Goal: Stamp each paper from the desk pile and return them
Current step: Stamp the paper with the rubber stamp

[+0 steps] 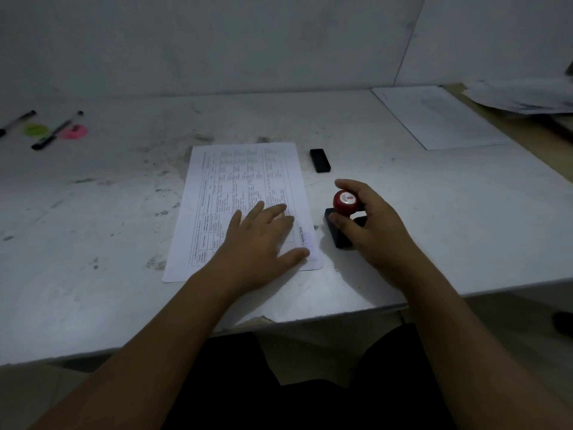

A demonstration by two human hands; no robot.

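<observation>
On the scuffed white desk (403, 212), a paper (235, 187) lies before grey walls (217, 41).

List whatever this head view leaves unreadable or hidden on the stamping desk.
All in the head view.
Print on the paper: too small and dim to read; the left hand covers its near part.
Underside of the stamp: hidden by its own body and the right hand gripping it.
The pile at far right: blurred, cut off by the frame edge.

Likely office: desk (93, 228), papers (440, 117), stamp (345, 202).
</observation>
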